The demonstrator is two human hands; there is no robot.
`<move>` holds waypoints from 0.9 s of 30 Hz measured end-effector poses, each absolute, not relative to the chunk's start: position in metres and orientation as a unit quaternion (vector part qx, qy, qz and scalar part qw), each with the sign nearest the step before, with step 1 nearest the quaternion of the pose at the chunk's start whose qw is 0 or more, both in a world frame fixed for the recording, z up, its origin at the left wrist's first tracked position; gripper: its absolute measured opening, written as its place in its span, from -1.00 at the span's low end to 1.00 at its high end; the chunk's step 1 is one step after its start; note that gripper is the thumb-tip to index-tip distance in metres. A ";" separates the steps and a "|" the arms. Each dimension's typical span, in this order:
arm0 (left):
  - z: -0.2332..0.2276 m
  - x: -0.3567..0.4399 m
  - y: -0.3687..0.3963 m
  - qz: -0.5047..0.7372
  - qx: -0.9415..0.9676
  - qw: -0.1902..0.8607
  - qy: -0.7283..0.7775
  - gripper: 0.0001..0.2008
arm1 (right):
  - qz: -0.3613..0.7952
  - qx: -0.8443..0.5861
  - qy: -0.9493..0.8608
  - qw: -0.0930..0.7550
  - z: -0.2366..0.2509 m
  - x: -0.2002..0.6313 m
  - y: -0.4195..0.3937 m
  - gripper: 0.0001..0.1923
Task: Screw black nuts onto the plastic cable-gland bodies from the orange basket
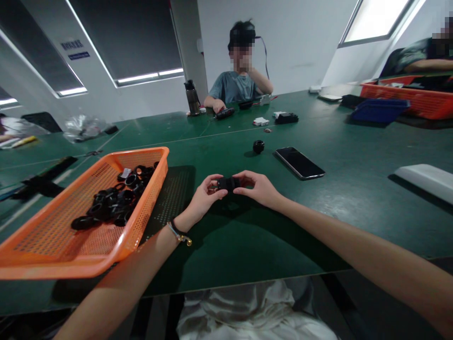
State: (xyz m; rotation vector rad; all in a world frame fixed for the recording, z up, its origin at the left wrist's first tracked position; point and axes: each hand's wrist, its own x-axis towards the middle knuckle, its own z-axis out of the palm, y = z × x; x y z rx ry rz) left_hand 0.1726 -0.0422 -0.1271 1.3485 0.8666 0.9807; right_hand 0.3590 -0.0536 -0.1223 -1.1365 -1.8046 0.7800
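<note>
Between my two hands, just above the green table point(226, 255), is a small black cylindrical part point(228, 184). My left hand point(207, 193) pinches its left end between thumb and fingers. Its right end is gripped the same way by my right hand point(258, 189). The fingertips cover both ends, so I cannot tell whether it is one piece or two. Beyond my hands stands a similar round black part point(258, 146). To the left, an orange basket point(161, 163) holds a heap of black ring-shaped parts point(116, 203).
A phone point(300, 163) lies beyond my right hand, and a long white object point(428, 182) is at the right edge. Across the table sits a person point(240, 85), a hand by a black tool point(224, 113). A dark bottle point(192, 97) and a blue bin point(380, 111) stand farther back.
</note>
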 end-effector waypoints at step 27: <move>-0.127 0.171 -0.042 0.395 0.644 0.512 0.408 -0.57 | 0.305 -0.406 -0.759 0.407 -0.127 0.365 -0.053 -0.72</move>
